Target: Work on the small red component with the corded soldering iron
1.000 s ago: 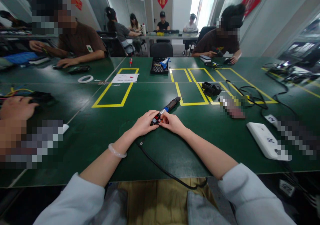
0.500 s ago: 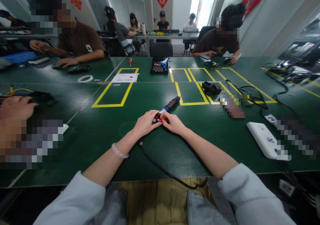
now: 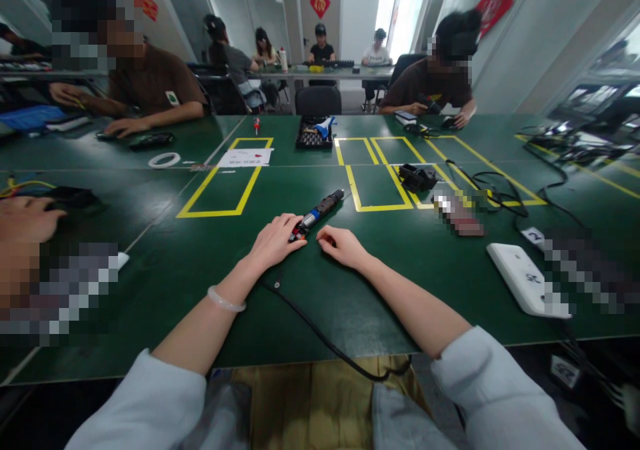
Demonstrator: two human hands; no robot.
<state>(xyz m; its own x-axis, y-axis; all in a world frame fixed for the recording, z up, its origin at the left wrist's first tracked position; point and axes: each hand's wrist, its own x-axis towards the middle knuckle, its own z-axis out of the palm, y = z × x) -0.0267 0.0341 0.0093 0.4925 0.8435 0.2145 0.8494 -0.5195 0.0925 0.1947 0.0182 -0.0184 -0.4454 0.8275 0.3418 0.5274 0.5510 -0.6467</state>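
An electric screwdriver (image 3: pixel 315 215) lies tilted on the green table, its bit pointing away to the right. Its casing is open, showing a silver and blue body and small red and black parts at the near end. My left hand (image 3: pixel 275 242) is closed over that near end, thumb along its side. Just right of the tool and apart from it is my right hand (image 3: pixel 345 246), thumb and fingers curled into a pinch; anything between them is hidden. A black cable (image 3: pixel 325 337) runs from beneath my left hand over the table's front edge.
Yellow tape rectangles mark the table. Black plastic parts (image 3: pixel 419 178) lie to the right, near a white power bank-like box (image 3: pixel 525 280) and loose cables. A black tray (image 3: pixel 314 134) stands farther back, a tape roll (image 3: pixel 164 161) to the left. Co-workers sit at left and opposite.
My right hand has come away from the screwdriver, leaving a gap. The left hand and the screwdriver have shifted slightly left, and the view has turned a little.
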